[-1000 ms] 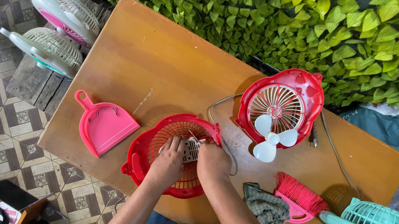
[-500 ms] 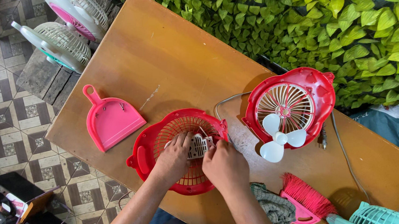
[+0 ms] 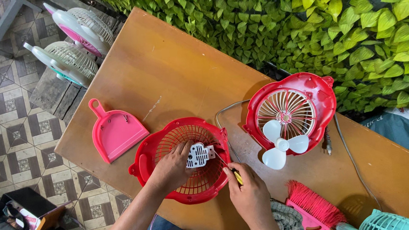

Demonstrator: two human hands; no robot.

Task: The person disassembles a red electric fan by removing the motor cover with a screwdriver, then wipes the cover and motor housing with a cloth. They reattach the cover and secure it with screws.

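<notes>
Your left hand (image 3: 172, 167) clamped on a white motor (image 3: 198, 155) in the red fan shell (image 3: 145, 155), right hand (image 3: 248, 191) gripping a screwdriver (image 3: 236, 176), wooden table (image 3: 163, 70), patterned tile floor (image 3: 4, 134), leafy hedge (image 3: 332, 19) behind

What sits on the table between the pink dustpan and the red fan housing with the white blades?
In the head view, the red grille shell lies between the pink dustpan and the red fan housing, with the left hand resting inside it.

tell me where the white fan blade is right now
In the head view the white fan blade lies right of centre on the wooden table, at the lower edge of the red fan housing, just right of the red grille.
</notes>
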